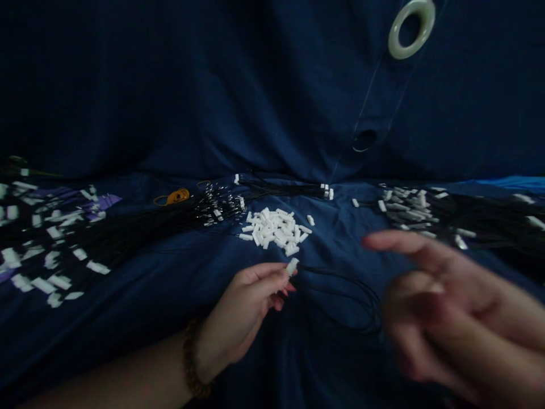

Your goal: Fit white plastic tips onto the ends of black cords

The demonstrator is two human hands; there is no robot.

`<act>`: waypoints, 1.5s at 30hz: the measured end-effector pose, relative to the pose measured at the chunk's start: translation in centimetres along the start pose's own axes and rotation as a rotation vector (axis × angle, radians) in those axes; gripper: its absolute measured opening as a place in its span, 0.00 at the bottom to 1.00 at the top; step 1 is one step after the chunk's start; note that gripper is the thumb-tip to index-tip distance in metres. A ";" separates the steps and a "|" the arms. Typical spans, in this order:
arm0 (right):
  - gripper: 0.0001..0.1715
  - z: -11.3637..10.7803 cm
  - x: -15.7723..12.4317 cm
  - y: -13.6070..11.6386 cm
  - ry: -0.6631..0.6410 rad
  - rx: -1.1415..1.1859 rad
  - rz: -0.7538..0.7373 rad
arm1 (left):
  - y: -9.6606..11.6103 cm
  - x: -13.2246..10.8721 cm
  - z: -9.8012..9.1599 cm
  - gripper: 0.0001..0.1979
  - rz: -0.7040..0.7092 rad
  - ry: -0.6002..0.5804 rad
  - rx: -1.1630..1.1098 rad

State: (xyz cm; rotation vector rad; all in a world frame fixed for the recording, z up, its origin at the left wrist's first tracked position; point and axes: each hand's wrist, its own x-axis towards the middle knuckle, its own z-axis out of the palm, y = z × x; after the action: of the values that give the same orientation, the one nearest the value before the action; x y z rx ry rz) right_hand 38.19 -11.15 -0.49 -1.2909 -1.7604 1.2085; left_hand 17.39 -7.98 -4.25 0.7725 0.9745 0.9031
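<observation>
In the middle, my left hand (pixel 251 301) is closed in a pinch on a small white plastic connector (pixel 292 266). Thin black wires (pixel 340 275) run from this connector and loop out to the right. A dark beaded bracelet (pixel 191 363) circles the left wrist. My right hand (pixel 447 312) is raised at the lower right, blurred by motion. Its index finger stretches left while the other fingers look curled; whether they hold anything is hidden. Just beyond my left hand lies a pile of loose white connectors (pixel 276 228).
Black wires with white connectors (pixel 46 250) lie at the left, bare metal-tipped wire ends (pixel 217 201) by the pile. Another connectorized bundle (pixel 409 207) lies right, a smaller wire bundle (pixel 281 188) behind. An orange tag (pixel 177 196) rests on dark blue cloth (pixel 170 301). A ringed curtain (pixel 255 85) hangs behind.
</observation>
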 end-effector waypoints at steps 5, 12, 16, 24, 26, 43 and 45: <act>0.12 3.3 1.5 -0.7 -0.226 -0.116 0.005 | -0.3 -0.5 0.4 0.05 -0.059 -0.037 -0.064; 0.06 3.3 1.3 -0.5 -0.108 -0.486 -0.051 | -0.5 -0.6 0.5 0.08 -0.058 -0.025 -0.004; 0.05 4.0 1.2 -0.2 -0.100 -0.651 -0.104 | -0.5 -0.6 0.7 0.08 -0.056 -0.025 0.023; 0.06 4.0 1.1 0.4 0.049 -0.768 -0.291 | -0.6 -0.6 0.5 0.07 -0.068 -0.008 0.014; 0.06 4.1 1.0 0.6 0.073 -0.793 -0.340 | -0.6 -0.6 0.6 0.07 -0.067 -0.016 0.005; 0.10 4.3 1.4 1.2 0.153 -0.865 -0.457 | -0.4 -0.9 0.8 0.08 -0.081 0.006 0.012; 0.10 4.4 1.4 1.1 0.156 -0.872 -0.461 | -0.5 -0.8 0.8 0.08 -0.081 -0.001 0.010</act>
State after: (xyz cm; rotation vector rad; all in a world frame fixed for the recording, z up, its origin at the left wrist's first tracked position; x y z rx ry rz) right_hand 34.32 -11.05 -3.21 -1.2416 -2.3826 0.0458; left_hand 18.01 -9.06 -4.11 0.7363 1.0029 0.8280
